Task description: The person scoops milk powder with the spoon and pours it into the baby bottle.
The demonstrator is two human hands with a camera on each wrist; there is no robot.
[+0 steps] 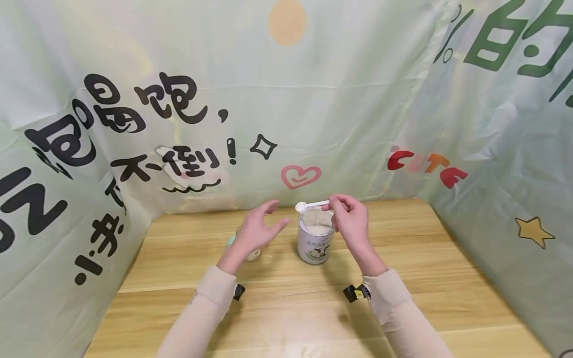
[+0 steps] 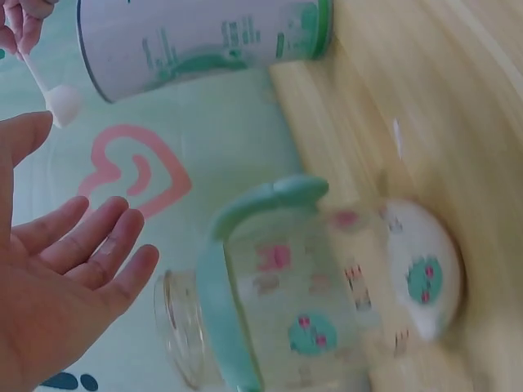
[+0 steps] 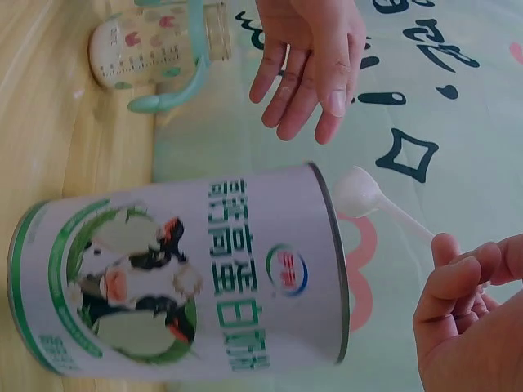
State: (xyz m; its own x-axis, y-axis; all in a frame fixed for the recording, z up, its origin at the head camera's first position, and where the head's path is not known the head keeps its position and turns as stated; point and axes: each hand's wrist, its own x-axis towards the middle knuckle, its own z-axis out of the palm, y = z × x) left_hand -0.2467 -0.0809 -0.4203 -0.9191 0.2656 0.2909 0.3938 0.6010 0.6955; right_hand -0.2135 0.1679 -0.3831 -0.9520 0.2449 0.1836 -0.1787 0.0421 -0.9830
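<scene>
My right hand (image 1: 352, 219) pinches the handle of a small white scoop (image 1: 302, 207) by its end. The scoop's bowl hovers level over the rim of a milk powder can (image 1: 308, 245), on the side toward my left hand. Pale powder (image 1: 319, 229) shows inside the uncovered can, and a cow picture (image 3: 135, 282) is on its label. My left hand (image 1: 255, 229) hangs in the air left of the can, fingers spread, holding nothing. Below it stands a clear baby bottle (image 2: 286, 286) with mint handles and no cap on its neck; in the head view the hand and wrist hide most of it.
Both things stand on a wood-grain table (image 1: 286, 318). A printed fabric curtain (image 1: 250, 59) closes off the back and both sides, close behind the can. Dark wrist cameras (image 1: 355, 293) are strapped to both wrists.
</scene>
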